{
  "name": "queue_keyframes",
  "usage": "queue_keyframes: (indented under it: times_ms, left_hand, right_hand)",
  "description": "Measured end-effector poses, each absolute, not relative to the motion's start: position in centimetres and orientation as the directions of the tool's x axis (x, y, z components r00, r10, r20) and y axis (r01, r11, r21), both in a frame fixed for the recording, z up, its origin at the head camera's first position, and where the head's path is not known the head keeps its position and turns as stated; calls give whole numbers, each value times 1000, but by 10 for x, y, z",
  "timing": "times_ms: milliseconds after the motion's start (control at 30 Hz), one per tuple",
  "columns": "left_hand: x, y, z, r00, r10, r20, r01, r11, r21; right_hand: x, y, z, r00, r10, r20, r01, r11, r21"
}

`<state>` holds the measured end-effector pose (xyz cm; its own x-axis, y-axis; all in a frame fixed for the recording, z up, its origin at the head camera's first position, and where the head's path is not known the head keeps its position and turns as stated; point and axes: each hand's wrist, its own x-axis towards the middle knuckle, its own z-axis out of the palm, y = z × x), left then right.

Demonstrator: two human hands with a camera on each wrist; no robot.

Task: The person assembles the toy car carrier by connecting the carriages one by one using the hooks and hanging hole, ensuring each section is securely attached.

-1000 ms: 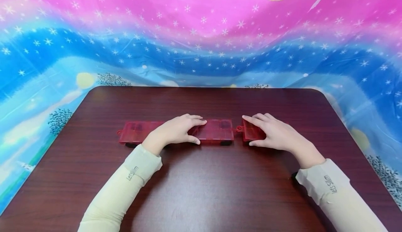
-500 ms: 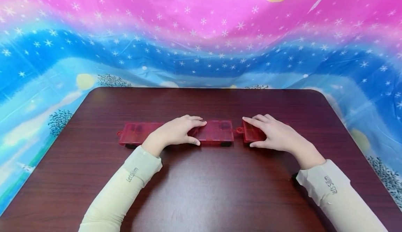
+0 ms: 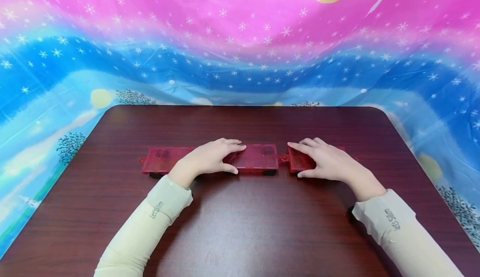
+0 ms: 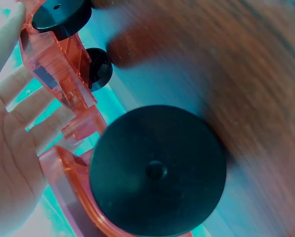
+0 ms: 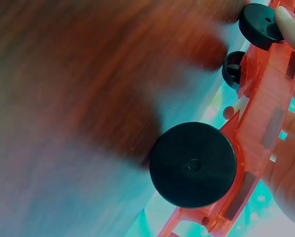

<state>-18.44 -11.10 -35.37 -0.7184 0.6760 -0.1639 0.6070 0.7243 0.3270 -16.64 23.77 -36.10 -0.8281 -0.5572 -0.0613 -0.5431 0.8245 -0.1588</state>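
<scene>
Translucent red toy car bases with black wheels stand in a row on the table. In the head view my left hand [image 3: 206, 158] spans the left part of the row, thumb on the near side and fingers over the top and far side. Its base [image 3: 258, 158] shows to the right of the fingers, and another base end [image 3: 163, 159] to the left; the join is hidden under the hand. My right hand [image 3: 326, 160] grips a separate red base [image 3: 298, 161] the same way. Between them lies a small red ring coupling [image 3: 283, 158]; whether it is hooked I cannot tell.
The dark brown wooden table [image 3: 240, 214] has rounded far corners. A pink and blue snowflake cloth [image 3: 240, 56] hangs behind and beside it. In the wrist views, large black wheels [image 4: 157, 170] face the cameras.
My right hand has shifted slightly left with its car base, narrowing the gap at the coupling. A red loop now shows at that base's right end. My left hand stays nearly still.
</scene>
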Motion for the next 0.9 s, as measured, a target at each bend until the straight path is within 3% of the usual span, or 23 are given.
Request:
queue_keyframes:
  times_ms: [333, 900]
  left_hand:
    - [-183, -119, -356, -718, 677, -159, 617, 726, 304]
    - [-169, -163, -342, -778, 619, -106, 560, 760, 329]
  right_hand:
    - [-166, 239, -361, -835, -544, -78, -527, 833, -170]
    - [-165, 232, -354, -821, -568, -59, -534, 800, -272]
